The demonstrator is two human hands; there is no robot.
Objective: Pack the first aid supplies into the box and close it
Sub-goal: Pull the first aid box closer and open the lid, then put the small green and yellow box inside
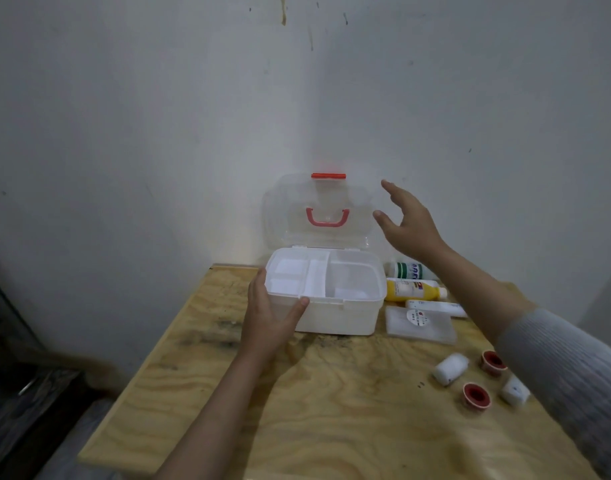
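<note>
A white first aid box (338, 315) stands at the back of the table, and its clear lid (321, 206) with a red handle and red latch stands upright against the wall. A white divided tray (317, 278) sits in the box's top. My left hand (269, 318) grips the box's front left corner. My right hand (406, 220) hovers open in the air beside the lid's right edge, touching nothing. To the right of the box lie a green-labelled bottle (409, 270), a yellow bottle (413, 290), a white tube (435, 307) and a clear flat packet (420, 323).
Two white bandage rolls (449, 368) (513, 391) and two red tape rolls (492, 362) (476, 395) lie at the table's right. The plywood table (331, 410) stands in a corner of white walls. Its left edge drops off to a dark floor.
</note>
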